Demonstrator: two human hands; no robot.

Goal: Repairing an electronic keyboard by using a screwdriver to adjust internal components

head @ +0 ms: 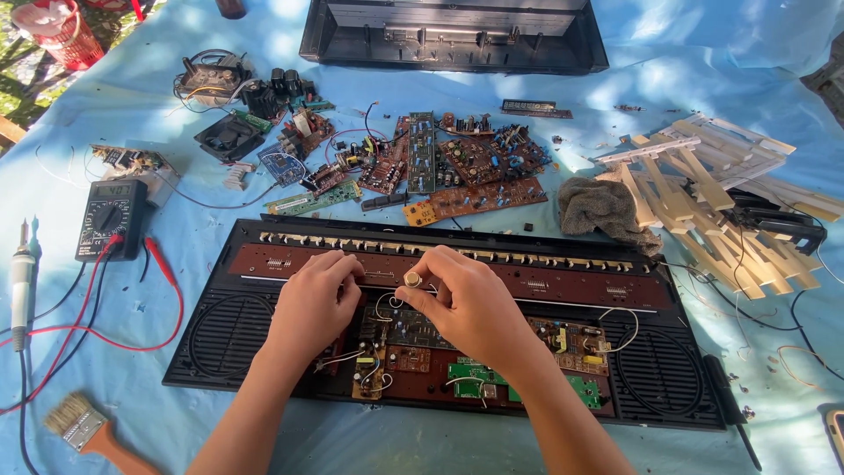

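Observation:
An opened black electronic keyboard chassis (220, 339) lies in front of me on a blue sheet, its circuit boards (396, 339) exposed between two round speaker grilles. My left hand (312, 303) rests on the long brown board (545, 283), fingers curled near its middle. My right hand (462, 299) pinches a small round pale part (411, 279) just above the boards. Thin white wires (620, 321) run across the boards.
Several loose circuit boards (440, 163) lie behind the chassis. A multimeter (112, 218) with red leads and a soldering iron (21, 281) sit at left, a brush (83, 427) at lower left. Pale keyboard keys (703, 202), a grey rag (607, 209), a black case shell (453, 35).

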